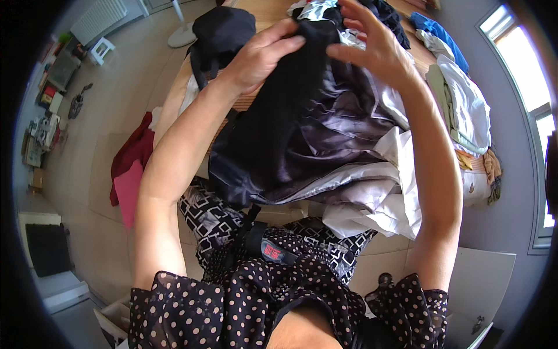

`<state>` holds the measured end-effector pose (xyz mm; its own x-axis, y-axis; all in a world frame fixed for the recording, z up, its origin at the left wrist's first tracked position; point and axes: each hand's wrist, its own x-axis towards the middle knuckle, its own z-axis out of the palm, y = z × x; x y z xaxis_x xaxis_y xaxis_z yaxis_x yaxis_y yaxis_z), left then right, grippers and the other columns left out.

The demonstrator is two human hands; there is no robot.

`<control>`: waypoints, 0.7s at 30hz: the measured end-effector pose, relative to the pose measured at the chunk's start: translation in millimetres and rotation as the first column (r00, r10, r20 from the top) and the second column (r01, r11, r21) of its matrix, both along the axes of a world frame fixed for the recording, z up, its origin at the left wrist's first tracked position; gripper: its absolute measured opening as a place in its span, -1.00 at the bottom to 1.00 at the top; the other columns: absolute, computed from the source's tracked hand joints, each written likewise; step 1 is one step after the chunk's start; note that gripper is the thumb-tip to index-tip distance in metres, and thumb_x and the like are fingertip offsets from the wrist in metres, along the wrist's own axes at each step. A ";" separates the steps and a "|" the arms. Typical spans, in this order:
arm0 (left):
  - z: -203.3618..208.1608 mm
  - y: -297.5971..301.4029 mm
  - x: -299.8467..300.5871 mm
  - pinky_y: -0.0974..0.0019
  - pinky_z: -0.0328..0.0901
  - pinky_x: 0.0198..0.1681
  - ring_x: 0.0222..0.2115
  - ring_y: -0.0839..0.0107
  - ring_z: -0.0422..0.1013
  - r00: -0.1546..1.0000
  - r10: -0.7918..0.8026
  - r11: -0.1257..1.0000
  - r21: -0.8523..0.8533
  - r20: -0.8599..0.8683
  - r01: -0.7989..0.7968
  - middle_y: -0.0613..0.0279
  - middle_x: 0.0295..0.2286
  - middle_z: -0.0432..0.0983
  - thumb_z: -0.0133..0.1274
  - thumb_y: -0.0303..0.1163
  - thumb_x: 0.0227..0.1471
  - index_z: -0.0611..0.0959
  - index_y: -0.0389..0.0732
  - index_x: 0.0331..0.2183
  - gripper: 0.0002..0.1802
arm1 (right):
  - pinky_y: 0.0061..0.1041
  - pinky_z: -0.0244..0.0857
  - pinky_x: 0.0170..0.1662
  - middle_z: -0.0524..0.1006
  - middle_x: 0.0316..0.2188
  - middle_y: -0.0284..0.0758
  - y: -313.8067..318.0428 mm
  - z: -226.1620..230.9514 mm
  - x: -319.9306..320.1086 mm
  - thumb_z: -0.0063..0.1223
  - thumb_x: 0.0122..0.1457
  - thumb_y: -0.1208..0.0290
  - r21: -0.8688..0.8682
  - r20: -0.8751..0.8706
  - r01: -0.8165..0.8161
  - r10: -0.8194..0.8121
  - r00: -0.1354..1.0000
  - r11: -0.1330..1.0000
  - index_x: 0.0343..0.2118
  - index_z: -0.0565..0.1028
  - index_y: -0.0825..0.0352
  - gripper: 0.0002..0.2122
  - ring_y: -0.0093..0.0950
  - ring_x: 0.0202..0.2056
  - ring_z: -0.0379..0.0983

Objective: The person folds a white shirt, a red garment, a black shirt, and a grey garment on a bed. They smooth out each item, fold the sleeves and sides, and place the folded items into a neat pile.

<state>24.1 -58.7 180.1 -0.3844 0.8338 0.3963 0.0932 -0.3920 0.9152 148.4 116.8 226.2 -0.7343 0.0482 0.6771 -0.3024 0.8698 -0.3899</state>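
A black garment with a shiny dark lining (343, 125) spreads over my lap and the table edge in front of me. My left hand (261, 55) pinches the matte black part (285, 99) near its far end, thumb and fingers closed on the cloth. Just right of that end, my right hand (375, 49) has its fingers apart, the thumb pointing at the cloth's edge; whether it touches cannot be told. White fabric (372, 215) hangs below the garment on the right, beneath my right forearm.
Beyond my left hand sits a black bag-like item (224, 32). Folded clothes (465, 107) are stacked at the right, by the window. More clothes lie on the far table. Red cloth (132, 160) hangs at the left. A small white stool (102, 50) stands on the tiled floor.
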 end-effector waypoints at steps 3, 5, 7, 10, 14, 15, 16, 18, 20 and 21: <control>7.4 -5.1 -0.1 0.53 0.03 0.03 -0.13 0.62 0.25 0.978 0.039 0.999 0.004 -0.203 -0.039 0.39 -0.23 0.37 -0.10 -0.38 0.09 0.41 -0.24 -0.09 -0.68 | -0.53 0.26 -0.21 0.50 -0.32 -0.25 -12.0 45.2 -11.4 0.22 -0.13 0.38 -0.292 0.584 0.027 0.156 0.797 0.956 0.09 0.16 0.33 -0.32 -0.51 -0.27 0.38; 1.1 -12.7 -2.3 0.52 0.02 0.05 -0.11 0.61 0.23 0.981 0.110 0.993 -0.012 -0.162 -0.114 0.35 -0.18 0.35 -0.10 -0.35 0.09 0.35 -0.26 -0.03 -0.60 | -0.50 0.25 -0.18 0.48 -0.30 -0.24 3.2 25.9 -25.2 0.19 -0.10 0.32 -0.135 0.537 0.043 0.037 0.843 0.990 -0.08 0.39 0.35 -0.53 -0.44 -0.27 0.39; -15.0 -21.8 -6.0 0.47 0.02 0.07 -0.04 0.54 0.17 0.983 0.139 0.988 -0.049 -0.121 -0.145 0.28 -0.06 0.26 -0.08 -0.31 0.09 0.22 -0.30 0.07 -0.46 | -0.48 0.25 -0.03 0.48 -0.19 -0.13 31.6 6.2 -39.7 0.18 -0.07 0.20 -0.003 0.400 0.108 -0.097 0.911 0.994 -0.09 0.44 0.27 -0.54 -0.31 -0.16 0.43; -52.7 -55.0 -6.1 0.34 0.18 -0.01 -0.12 0.36 0.31 0.980 0.048 0.933 -0.342 -0.191 -0.112 0.13 -0.13 0.38 0.08 -0.30 -0.06 0.29 -0.35 0.02 -0.38 | -0.57 0.27 -0.43 0.49 -0.53 -0.35 38.1 20.0 -37.5 0.13 -0.09 0.54 -0.409 0.290 0.175 -0.054 0.955 0.896 -0.31 0.49 0.41 -0.77 -0.60 -0.51 0.37; -99.3 -98.2 -24.3 0.40 0.25 -0.15 -0.28 0.44 0.38 0.972 -0.220 0.690 -0.717 -0.078 0.099 0.18 -0.30 0.50 0.09 -0.38 -0.13 0.48 -0.34 -0.14 -0.55 | -0.59 0.29 -0.40 0.50 -0.51 -0.34 77.1 37.7 -28.0 0.13 -0.10 0.55 -0.310 0.186 0.348 -0.302 0.935 0.885 -0.26 0.48 0.41 -0.73 -0.58 -0.49 0.39; -100.2 -106.2 -26.7 0.43 0.26 -0.19 -0.31 0.48 0.38 0.977 -0.204 0.654 -0.751 -0.060 0.090 0.22 -0.33 0.50 0.08 -0.39 -0.12 0.49 -0.34 -0.16 -0.58 | -0.58 0.29 -0.39 0.51 -0.49 -0.35 90.3 39.3 -26.8 0.12 -0.11 0.57 -0.263 0.160 0.396 -0.365 0.917 0.880 -0.24 0.47 0.40 -0.71 -0.57 -0.49 0.39; -94.3 -111.8 -26.5 0.46 0.27 -0.23 -0.35 0.53 0.38 0.982 -0.184 0.615 -0.784 -0.040 0.083 0.25 -0.35 0.51 0.07 -0.40 -0.11 0.50 -0.34 -0.17 -0.60 | -0.52 0.32 -0.38 0.53 -0.46 -0.26 102.5 29.4 -27.6 0.14 -0.09 0.46 -0.207 -0.041 0.340 -0.355 0.934 0.917 -0.23 0.48 0.38 -0.70 -0.51 -0.49 0.44; -110.4 -127.5 -36.3 0.50 0.28 -0.31 -0.39 0.60 0.36 1.000 -0.007 0.714 -0.700 0.026 0.023 0.32 -0.37 0.49 0.03 -0.43 -0.08 0.51 -0.32 -0.18 -0.65 | -0.54 0.16 0.00 0.47 -0.17 -0.25 158.1 33.8 -31.9 0.13 -0.02 0.26 -0.258 0.203 0.439 -0.396 0.895 0.861 -0.08 0.43 0.29 -0.59 -0.47 -0.11 0.36; -92.0 -124.8 -37.8 0.56 0.28 -0.37 -0.43 0.66 0.36 0.993 0.097 0.803 -0.594 0.061 -0.042 0.38 -0.42 0.48 -0.04 -0.45 0.00 0.52 -0.34 -0.23 -0.74 | -0.54 0.17 -0.04 0.48 -0.18 -0.26 154.3 45.6 -18.1 0.08 0.00 0.28 -0.001 0.179 0.591 -0.582 0.793 0.806 -0.12 0.44 0.31 -0.63 -0.48 -0.15 0.38; -89.6 -128.0 -44.1 0.57 0.29 -0.40 -0.44 0.64 0.37 0.987 0.119 0.812 -0.582 0.104 -0.037 0.37 -0.43 0.48 -0.04 -0.41 0.02 0.52 -0.33 -0.25 -0.76 | -0.53 0.18 -0.06 0.49 -0.20 -0.25 158.0 43.0 -17.7 0.08 -0.01 0.28 0.040 0.160 0.611 -0.608 0.777 0.791 -0.13 0.45 0.31 -0.64 -0.47 -0.16 0.39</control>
